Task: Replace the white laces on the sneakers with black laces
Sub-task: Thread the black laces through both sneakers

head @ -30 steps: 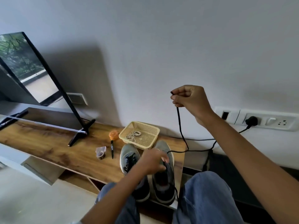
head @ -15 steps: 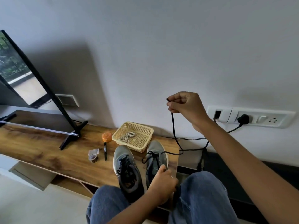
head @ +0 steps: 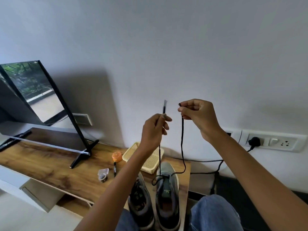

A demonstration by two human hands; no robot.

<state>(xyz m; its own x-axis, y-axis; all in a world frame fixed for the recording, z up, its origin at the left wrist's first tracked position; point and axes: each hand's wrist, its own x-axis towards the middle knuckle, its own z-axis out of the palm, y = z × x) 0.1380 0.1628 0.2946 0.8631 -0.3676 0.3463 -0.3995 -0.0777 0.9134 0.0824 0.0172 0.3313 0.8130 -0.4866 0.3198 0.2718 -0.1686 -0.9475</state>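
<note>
Two grey sneakers stand side by side at the near edge of the wooden table (head: 41,164). The left sneaker (head: 141,200) carries a black lace through its eyelets. The right sneaker (head: 167,195) has a black lace (head: 182,147) threaded only near its toe. Both lace ends are lifted high above it. My left hand (head: 154,130) pinches one end, whose tip sticks up above the fingers. My right hand (head: 198,114) pinches the other end at about the same height. A yellow basket (head: 150,162) behind the sneakers is partly hidden by my left arm.
A tilted screen on a black stand (head: 83,152) takes up the table's left. An orange lid (head: 116,156), a black pen (head: 115,169) and a small clear container (head: 103,175) lie left of the sneakers. A wall socket strip with a black plug (head: 254,141) and cable is at the right.
My left hand left the right sneaker, took the lace's other end and lifted it up level with my right hand. The camera has tilted and shifted.
</note>
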